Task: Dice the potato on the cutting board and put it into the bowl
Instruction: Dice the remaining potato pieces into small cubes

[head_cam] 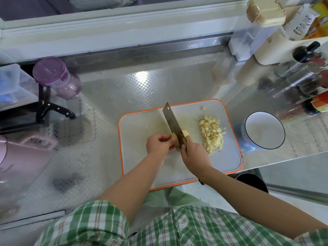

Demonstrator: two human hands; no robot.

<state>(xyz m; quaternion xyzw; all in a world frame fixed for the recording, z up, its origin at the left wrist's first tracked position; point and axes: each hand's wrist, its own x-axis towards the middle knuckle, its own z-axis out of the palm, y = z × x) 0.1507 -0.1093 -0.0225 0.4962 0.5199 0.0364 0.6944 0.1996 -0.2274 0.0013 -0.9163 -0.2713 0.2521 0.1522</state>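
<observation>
Head view, left hand (159, 143) pinching potato (175, 139), right hand (194, 157) just beside, gripping knife (173, 123)

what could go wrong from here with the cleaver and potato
The left hand pinches the small yellow potato piece right against the steel cleaver held by the right hand, so a slip could nick fingers. The pale diced potato pile sits near the orange-rimmed cutting board's edge; cubes may scatter.
</observation>
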